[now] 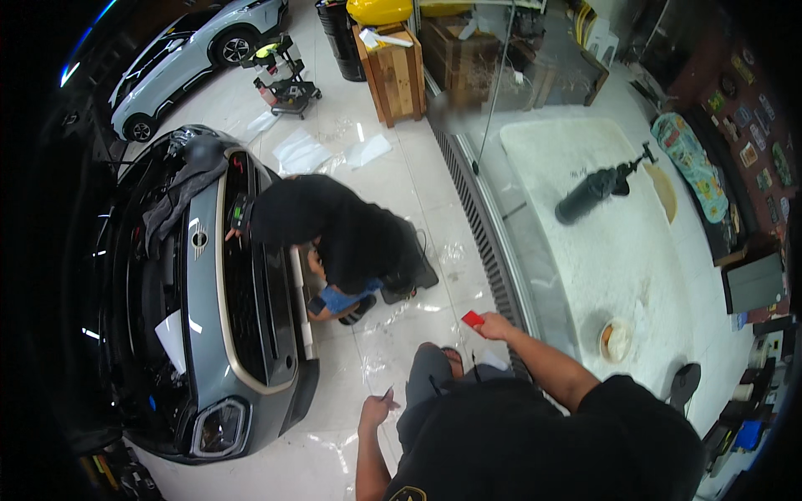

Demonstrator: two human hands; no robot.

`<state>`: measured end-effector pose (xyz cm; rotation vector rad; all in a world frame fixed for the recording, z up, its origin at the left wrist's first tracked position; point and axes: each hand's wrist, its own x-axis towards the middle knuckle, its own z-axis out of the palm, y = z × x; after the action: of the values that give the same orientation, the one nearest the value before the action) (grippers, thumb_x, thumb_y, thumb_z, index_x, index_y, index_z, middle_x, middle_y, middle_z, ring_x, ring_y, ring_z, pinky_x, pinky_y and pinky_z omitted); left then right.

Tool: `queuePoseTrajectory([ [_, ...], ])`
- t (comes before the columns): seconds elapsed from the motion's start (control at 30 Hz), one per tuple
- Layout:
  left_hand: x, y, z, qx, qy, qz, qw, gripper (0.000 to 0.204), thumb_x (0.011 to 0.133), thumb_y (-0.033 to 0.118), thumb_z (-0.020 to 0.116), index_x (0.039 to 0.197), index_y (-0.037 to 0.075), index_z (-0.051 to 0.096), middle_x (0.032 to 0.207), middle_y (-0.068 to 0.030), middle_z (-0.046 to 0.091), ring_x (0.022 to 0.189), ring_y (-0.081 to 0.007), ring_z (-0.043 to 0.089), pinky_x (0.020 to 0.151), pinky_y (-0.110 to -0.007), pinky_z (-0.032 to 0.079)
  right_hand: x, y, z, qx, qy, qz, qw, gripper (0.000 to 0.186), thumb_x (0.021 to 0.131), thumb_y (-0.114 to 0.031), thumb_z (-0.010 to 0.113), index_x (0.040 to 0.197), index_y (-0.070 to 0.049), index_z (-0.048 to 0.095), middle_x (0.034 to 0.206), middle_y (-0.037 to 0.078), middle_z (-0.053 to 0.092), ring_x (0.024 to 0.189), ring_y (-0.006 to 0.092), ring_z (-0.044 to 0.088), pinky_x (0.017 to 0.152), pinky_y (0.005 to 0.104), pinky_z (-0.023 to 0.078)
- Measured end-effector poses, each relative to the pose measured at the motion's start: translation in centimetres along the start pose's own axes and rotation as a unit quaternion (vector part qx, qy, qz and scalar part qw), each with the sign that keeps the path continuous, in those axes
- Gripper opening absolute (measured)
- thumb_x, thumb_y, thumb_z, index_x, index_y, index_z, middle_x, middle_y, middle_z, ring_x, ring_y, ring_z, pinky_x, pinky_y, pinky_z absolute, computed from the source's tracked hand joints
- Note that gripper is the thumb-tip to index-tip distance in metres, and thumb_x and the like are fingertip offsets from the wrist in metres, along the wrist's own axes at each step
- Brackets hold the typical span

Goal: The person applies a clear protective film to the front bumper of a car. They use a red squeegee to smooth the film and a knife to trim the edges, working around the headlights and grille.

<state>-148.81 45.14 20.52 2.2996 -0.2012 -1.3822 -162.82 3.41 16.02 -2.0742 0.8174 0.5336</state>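
My left hand (378,411) is closed around a thin pen-like tool (388,394), too small to tell its exact kind; it is held low, over the floor near my left knee. In my right hand (494,326) I grip a small red squeegee card (473,320), held out past my right knee. Neither hand touches the grey car (200,292) at the left, whose hood is up. A co-worker in black (334,221) crouches at its front bumper (302,305), one hand near the grille.
Clear film sheets (302,152) lie on the tiled floor. A glass partition (493,108) and a dark floor grate (476,221) run along the right. Beyond are a white mat (576,142), a black cylinder (587,196) and a bowl (616,341). A tool cart (288,79) stands behind.
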Motion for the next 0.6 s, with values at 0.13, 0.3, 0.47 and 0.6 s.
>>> queuePoseTrajectory([
  [0.13,7.3,13.1,-2.2,0.013,-0.05,0.119,0.992,0.051,0.104,0.048,0.054,0.104,0.004,0.081,0.082,-0.0143,0.075,0.081,-0.0247,0.072,0.08,-0.038,0.054,4.0,-2.1,-5.1,0.069,0.065,-0.035,0.995,0.036,0.092,-0.038,0.064,0.107,-0.007,0.075,0.102,0.024,0.073,0.098,0.0431,0.07,0.088,0.0498,0.054],
  [0.3,16.0,26.3,-3.9,-0.039,-0.157,0.148,0.976,0.057,0.096,0.06,0.063,0.083,0.008,0.083,0.061,-0.0075,0.062,0.057,-0.0181,0.06,0.059,-0.034,0.049,10.3,-0.1,-8.9,0.123,-0.046,0.021,0.991,0.028,0.095,-0.029,0.069,0.103,-0.003,0.074,0.085,0.013,0.074,0.075,0.025,0.072,0.067,0.0403,0.054],
  [0.47,24.2,39.8,-7.1,-0.066,-0.17,0.193,0.964,0.036,0.087,0.034,0.065,0.069,0.006,0.078,0.06,-0.0094,0.068,0.062,-0.0202,0.066,0.066,-0.035,0.053,21.0,3.4,-16.5,0.105,-0.074,0.108,0.986,0.026,0.094,-0.026,0.072,0.108,-0.004,0.074,0.085,0.009,0.074,0.076,0.0204,0.072,0.065,0.0367,0.056],
  [0.6,26.7,48.4,-14.4,-0.059,-0.141,0.156,0.976,0.032,0.086,0.031,0.067,0.072,0.004,0.078,0.066,-0.0108,0.071,0.064,-0.0197,0.067,0.068,-0.035,0.053,30.7,0.8,-28.2,0.062,0.026,0.036,0.997,0.024,0.096,-0.02,0.068,0.112,-0.003,0.072,0.09,0.01,0.074,0.075,0.0199,0.071,0.068,0.0355,0.057],
])
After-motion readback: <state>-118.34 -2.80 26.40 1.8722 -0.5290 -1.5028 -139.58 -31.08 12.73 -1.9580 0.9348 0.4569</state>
